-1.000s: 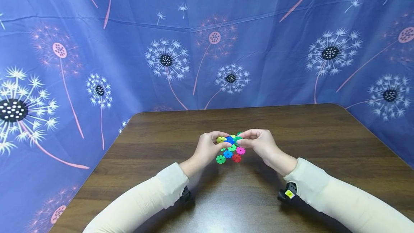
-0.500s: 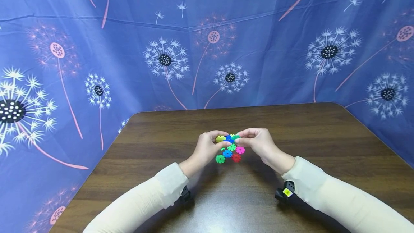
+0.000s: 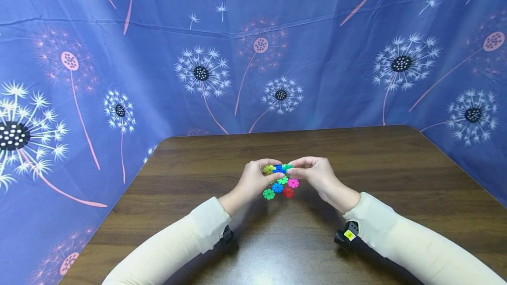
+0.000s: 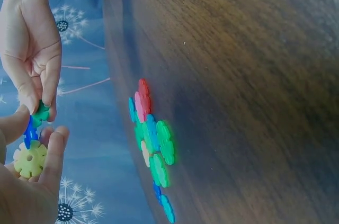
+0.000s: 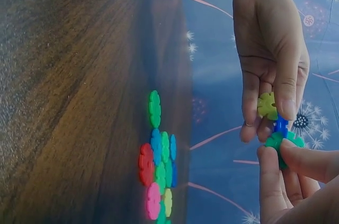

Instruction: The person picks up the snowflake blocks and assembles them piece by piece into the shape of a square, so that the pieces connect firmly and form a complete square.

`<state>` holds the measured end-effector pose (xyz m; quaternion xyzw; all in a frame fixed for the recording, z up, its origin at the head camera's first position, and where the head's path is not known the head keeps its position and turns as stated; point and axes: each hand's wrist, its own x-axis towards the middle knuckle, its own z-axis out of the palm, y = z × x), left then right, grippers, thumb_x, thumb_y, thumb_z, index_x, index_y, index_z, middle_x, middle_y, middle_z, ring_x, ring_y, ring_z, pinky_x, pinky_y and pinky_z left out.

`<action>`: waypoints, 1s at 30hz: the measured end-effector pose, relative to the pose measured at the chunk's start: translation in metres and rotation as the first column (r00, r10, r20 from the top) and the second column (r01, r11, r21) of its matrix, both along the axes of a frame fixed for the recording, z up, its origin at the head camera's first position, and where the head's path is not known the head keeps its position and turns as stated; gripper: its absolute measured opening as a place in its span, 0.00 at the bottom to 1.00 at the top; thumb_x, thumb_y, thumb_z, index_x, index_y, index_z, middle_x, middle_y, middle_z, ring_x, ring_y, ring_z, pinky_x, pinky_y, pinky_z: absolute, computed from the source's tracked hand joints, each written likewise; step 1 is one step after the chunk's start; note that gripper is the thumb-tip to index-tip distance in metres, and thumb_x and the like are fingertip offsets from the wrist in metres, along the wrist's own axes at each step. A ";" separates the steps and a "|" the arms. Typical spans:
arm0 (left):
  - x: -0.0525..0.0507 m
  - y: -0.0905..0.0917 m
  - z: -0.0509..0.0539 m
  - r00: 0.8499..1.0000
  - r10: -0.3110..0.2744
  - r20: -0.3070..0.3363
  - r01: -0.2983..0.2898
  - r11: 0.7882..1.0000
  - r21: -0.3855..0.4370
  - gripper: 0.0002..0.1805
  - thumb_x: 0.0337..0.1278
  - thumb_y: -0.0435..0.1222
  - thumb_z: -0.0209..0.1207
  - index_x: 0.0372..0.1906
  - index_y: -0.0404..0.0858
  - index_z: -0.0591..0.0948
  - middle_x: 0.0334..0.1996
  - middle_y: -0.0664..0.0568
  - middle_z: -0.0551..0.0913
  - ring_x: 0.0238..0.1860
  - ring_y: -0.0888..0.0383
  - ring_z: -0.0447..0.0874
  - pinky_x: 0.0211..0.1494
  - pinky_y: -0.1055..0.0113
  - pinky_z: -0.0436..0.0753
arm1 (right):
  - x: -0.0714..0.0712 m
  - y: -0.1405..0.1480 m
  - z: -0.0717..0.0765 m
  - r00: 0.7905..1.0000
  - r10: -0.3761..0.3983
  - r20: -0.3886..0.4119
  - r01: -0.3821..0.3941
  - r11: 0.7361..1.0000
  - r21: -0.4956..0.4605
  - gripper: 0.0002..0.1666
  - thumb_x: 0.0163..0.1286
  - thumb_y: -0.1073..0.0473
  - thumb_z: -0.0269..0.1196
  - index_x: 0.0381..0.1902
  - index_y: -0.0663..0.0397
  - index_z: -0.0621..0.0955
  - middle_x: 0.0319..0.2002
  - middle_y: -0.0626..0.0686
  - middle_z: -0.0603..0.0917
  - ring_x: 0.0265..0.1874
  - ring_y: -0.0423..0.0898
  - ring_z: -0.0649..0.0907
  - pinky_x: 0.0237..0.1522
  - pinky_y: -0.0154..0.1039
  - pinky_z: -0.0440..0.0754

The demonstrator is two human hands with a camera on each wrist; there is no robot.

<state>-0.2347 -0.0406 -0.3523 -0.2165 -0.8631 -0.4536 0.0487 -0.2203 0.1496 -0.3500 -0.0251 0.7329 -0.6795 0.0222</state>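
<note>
My left hand [image 3: 252, 181] pinches a dark blue notched disc [image 3: 279, 169] that is joined to a yellow disc [image 4: 30, 159] beside its palm. Between the thumb and fingers of my right hand [image 3: 322, 179] is a green disc [image 5: 284, 147], touching the other side of the blue one. All three discs are held above the table. Under and in front of the hands lie loose discs on the wood, among them a green one [image 3: 269, 194], a blue one [image 3: 277, 187], a red one [image 3: 288, 192] and a pink one [image 3: 293, 183]. Fingers partly cover the held discs.
The brown wooden table [image 3: 190, 157] reaches back to a blue cloth [image 3: 332, 78] printed with dandelions. In the left wrist view, more small discs, such as a green one [image 4: 159, 170], lie close together on the tabletop.
The right hand has shifted slightly left, and its green disc now sits closer against the blue one. The left hand keeps its pinch almost in place.
</note>
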 end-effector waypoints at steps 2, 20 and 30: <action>0.000 0.000 -0.001 1.000 0.003 0.008 -0.003 1.000 -0.004 0.19 0.50 0.40 0.71 0.49 0.39 0.85 0.34 0.48 0.88 0.21 0.65 0.71 0.24 0.74 0.74 | 0.000 -0.001 -0.001 1.000 0.005 0.000 -0.005 1.000 -0.004 0.16 0.59 0.66 0.70 0.44 0.71 0.83 0.28 0.46 0.89 0.32 0.42 0.89 0.48 0.40 0.84; -0.005 -0.003 -0.007 0.999 -0.006 0.033 0.005 1.000 0.014 0.18 0.50 0.42 0.71 0.48 0.42 0.86 0.40 0.50 0.88 0.27 0.65 0.76 0.31 0.73 0.79 | -0.001 -0.001 -0.001 0.998 0.054 -0.022 -0.054 0.998 0.035 0.19 0.60 0.64 0.69 0.46 0.72 0.82 0.31 0.48 0.89 0.33 0.42 0.88 0.48 0.42 0.84; -0.004 -0.006 -0.005 1.000 0.023 0.015 -0.024 1.000 0.006 0.19 0.51 0.42 0.71 0.49 0.43 0.86 0.46 0.51 0.88 0.44 0.55 0.84 0.36 0.73 0.80 | -0.007 0.005 -0.002 0.999 0.037 -0.035 -0.033 0.994 0.107 0.19 0.59 0.64 0.70 0.47 0.70 0.82 0.34 0.49 0.90 0.32 0.41 0.88 0.47 0.42 0.84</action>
